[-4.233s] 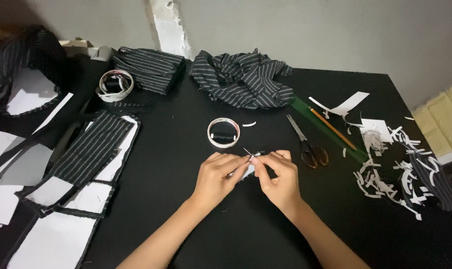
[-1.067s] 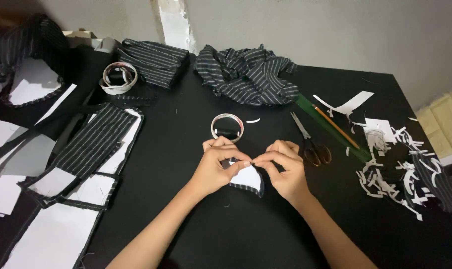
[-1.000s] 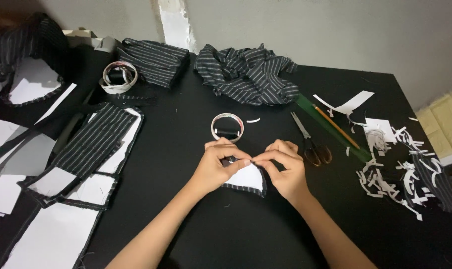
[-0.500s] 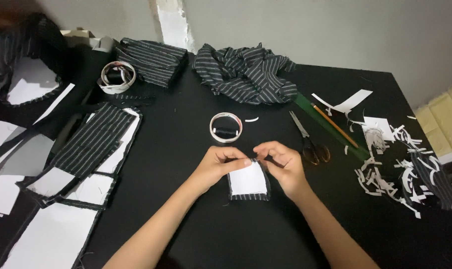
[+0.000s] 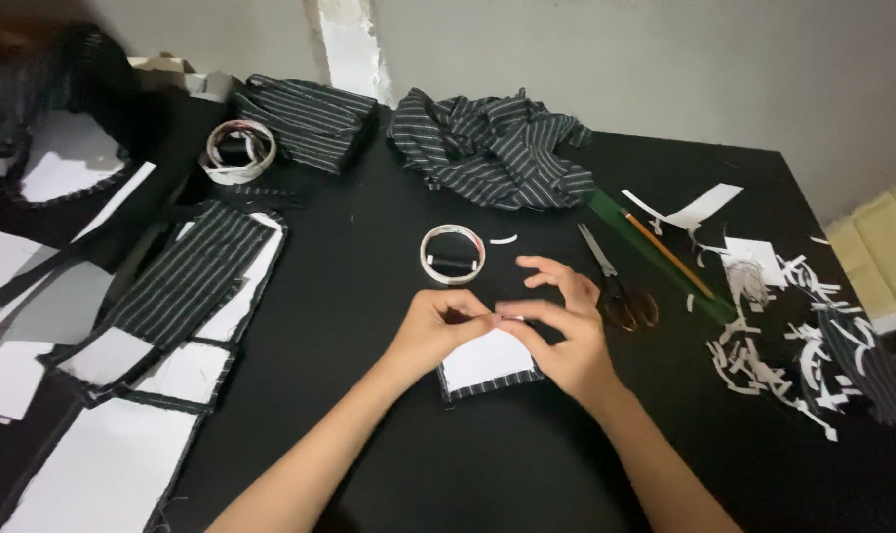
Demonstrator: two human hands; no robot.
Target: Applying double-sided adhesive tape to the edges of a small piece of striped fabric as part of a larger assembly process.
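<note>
Both hands meet at the top edge of a small white-faced piece of black striped fabric [image 5: 487, 363] lying at the middle of the black bench [image 5: 369, 286]. The left hand [image 5: 436, 331] and right hand [image 5: 566, 331] pinch that edge with narrow fingers. The top edge looks partly folded over; the rest lies flat. What they pinch between them is too small to tell. A white tape roll [image 5: 453, 254] lies at twelve o'clock, scissors [image 5: 616, 286] at two.

1. Table [image 5: 369, 296]: black.
2. Fabric piece [image 5: 487, 363], near centre: white face, black edge with white pinstripes.
3. Crumpled cloth [image 5: 492, 148], far centre: black, white pinstripes.
4. Tape roll [image 5: 453, 255]: white.
5. Pencil [image 5: 667, 254], right: orange.
6. Paper scraps [image 5: 774, 336], right: white.
</note>
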